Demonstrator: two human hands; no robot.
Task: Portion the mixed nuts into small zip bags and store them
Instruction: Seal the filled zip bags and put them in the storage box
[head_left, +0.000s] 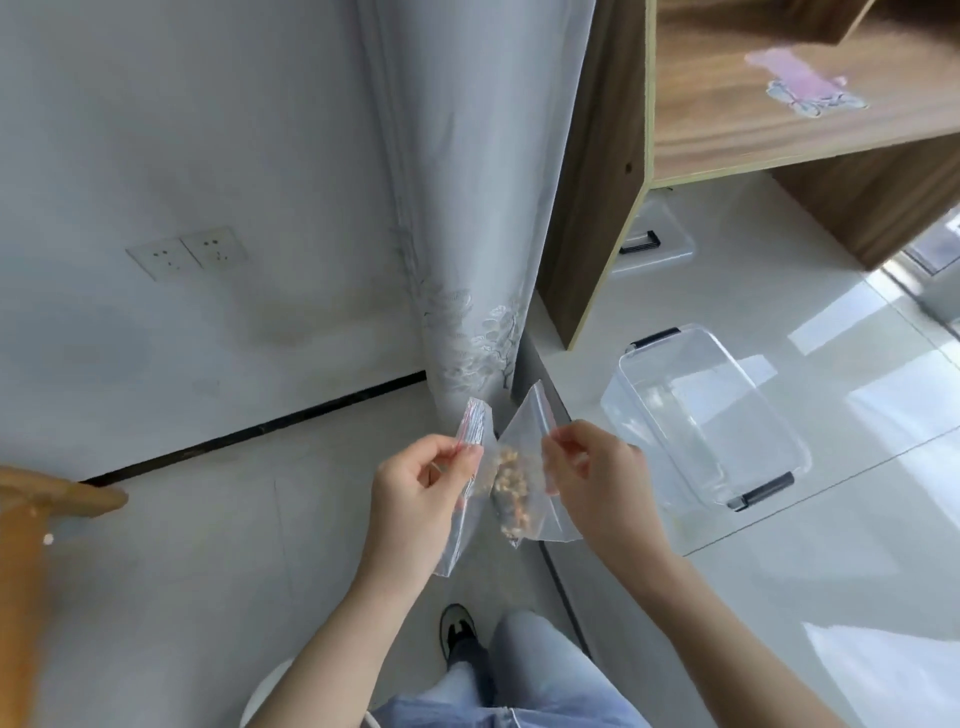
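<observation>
L hand (415, 493) pinches the top edge of a small zip bag (519, 467) btwn thumb and curled fingers, right at the red zip strip (471, 423). R hand (592, 478) pinches the opposite top corner of the same bag, fingers curled round the plastic. Bag is held up in the air btwn both hands, in front of the person, above the floor and just left of the white table (831, 597).

Bag: clear, thin, crinkled plastic, folded/creased down the middle so it sags in a V. Zip strip shows red on the L side; the R side's top edge sticks up as a clear flap. Mixed nuts (511, 488) sit in the central fold, a narrow tan/brown clump running top to bottom, w/ a darker patch near the lower end. Can't tell if the zip is sealed or not.

A clear plastic storage box (706, 415) w/ black clip handles sits on the table, near the R hand but apart from it, no lid on it.

Writing/labels: none readable on bag or box. A pink sticker (802, 85) on the wooden shelf is too blurred to read.
</observation>
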